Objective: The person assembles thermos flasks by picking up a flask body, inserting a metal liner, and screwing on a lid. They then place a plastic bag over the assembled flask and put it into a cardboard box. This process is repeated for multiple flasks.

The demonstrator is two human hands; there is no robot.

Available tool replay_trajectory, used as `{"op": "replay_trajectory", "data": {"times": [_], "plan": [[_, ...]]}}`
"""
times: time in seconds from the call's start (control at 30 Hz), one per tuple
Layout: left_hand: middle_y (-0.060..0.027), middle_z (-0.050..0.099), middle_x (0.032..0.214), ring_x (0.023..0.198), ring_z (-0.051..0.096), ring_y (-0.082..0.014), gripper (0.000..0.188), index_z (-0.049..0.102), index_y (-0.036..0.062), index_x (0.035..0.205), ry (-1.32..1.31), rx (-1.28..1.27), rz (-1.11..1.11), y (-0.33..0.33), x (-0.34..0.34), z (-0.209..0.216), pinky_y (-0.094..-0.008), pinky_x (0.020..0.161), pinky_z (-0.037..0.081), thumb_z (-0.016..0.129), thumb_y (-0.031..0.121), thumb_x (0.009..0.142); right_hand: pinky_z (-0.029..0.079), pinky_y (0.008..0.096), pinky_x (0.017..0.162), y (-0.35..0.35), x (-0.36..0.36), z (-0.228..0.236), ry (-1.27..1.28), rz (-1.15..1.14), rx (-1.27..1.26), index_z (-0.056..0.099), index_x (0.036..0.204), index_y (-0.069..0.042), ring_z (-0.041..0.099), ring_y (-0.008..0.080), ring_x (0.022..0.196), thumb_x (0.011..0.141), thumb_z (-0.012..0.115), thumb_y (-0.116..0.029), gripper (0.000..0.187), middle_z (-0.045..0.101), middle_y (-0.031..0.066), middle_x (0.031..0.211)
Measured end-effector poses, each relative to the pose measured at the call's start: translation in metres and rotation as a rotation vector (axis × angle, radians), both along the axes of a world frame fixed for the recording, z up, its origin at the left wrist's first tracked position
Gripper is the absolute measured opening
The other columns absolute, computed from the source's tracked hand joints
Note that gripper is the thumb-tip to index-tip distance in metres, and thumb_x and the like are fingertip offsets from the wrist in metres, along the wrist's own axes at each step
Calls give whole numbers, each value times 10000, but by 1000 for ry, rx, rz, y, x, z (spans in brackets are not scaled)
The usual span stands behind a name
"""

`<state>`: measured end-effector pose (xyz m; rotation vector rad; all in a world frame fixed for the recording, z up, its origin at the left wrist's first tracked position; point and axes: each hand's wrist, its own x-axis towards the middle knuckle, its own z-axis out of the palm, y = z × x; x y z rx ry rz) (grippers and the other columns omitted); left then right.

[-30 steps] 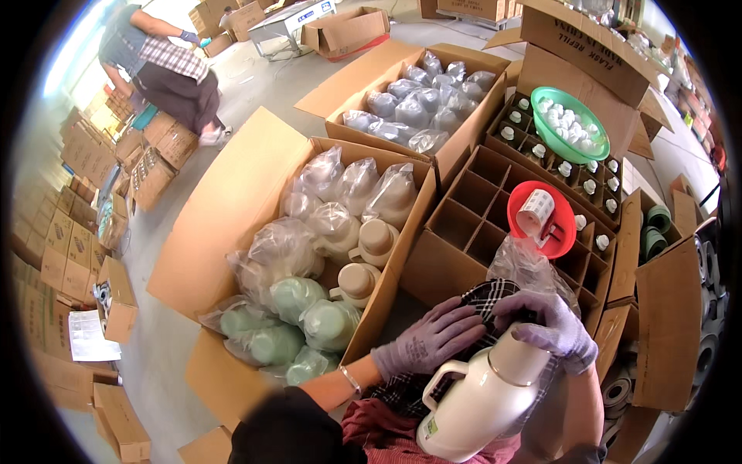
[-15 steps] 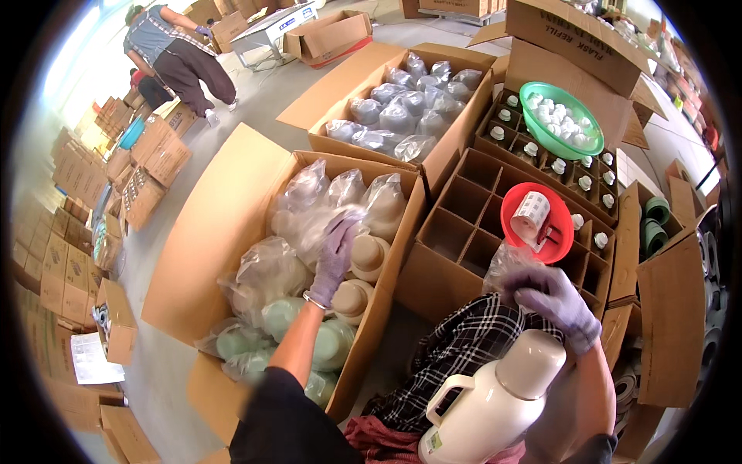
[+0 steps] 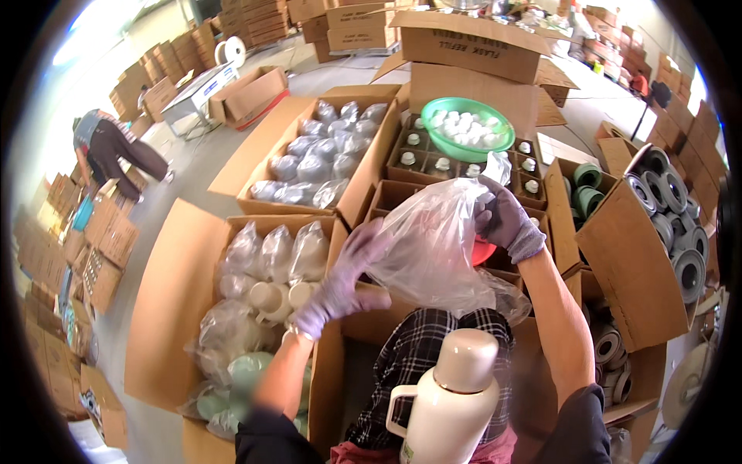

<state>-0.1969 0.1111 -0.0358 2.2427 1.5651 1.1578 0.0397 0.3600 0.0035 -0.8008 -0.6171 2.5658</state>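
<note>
My right hand [image 3: 508,220], in a grey-purple glove, grips the upper right part of a clear plastic bag [image 3: 429,240]. The bag hangs loosely above my lap, and nothing shows inside it. On its left side my gloved left hand [image 3: 340,282] is open, fingers spread, with the fingertips close to the plastic; whether they touch I cannot tell. A cream vacuum flask [image 3: 448,410] with a handle and a cup lid stands on my lap, against a black-and-white plaid cloth [image 3: 410,352]. Behind the bag, a red bowl [image 3: 483,252] is mostly hidden.
At left, an open carton [image 3: 174,301] holds bagged and bare flasks. Beyond it stands a carton [image 3: 232,172] of bagged flasks. A green bowl [image 3: 506,143] of white caps sits on a divided carton with bottles. Grey rings [image 3: 688,271] fill a carton at right. Someone [image 3: 116,147] bends at far left.
My left hand has left the carton and come to the bag, fingers spread. My right hand has risen and now holds the bag up. The view has swung right; the person behind bends lower.
</note>
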Motion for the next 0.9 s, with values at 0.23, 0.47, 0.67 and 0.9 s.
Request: {"op": "replay_trajectory", "data": {"times": [0.23, 0.47, 0.67, 0.9], "plan": [[-140, 711, 986, 915, 687, -298, 246, 690, 23, 1128, -254, 9, 256, 63, 72, -47, -356, 870, 525, 647, 126, 908, 459, 407, 1027, -34, -1, -4, 156, -117, 444, 277, 1436, 49, 528, 299, 1203, 878, 596, -652, 951, 470, 204, 1344], [-59, 701, 1030, 931, 640, -99, 259, 682, -20, 1126, -1281, -235, 189, 32, 133, -25, -235, 842, 503, 587, 136, 942, 270, 433, 1153, -106, 61, -65, -905, -43, 2008, 327, 1500, -74, 412, 340, 1351, 687, 840, -257, 979, 422, 189, 1459], [6, 648, 830, 707, 551, -75, 396, 630, -30, 1233, -810, -357, 302, -67, 123, -36, -236, 660, 479, 611, 241, 946, 422, 437, 987, -156, 127, -95, -956, -499, 1570, 600, 1203, -51, 586, 347, 1084, 772, 667, -76, 437, 615, 181, 1160], [-173, 635, 1193, 1041, 642, -258, 523, 531, -56, 1333, -696, -157, 272, -137, 156, -19, -354, 888, 509, 582, 311, 963, 256, 622, 1125, -295, 181, -59, -868, -533, 2057, 523, 1211, 8, 551, 393, 1112, 872, 563, -130, 368, 538, 211, 1175]]}}
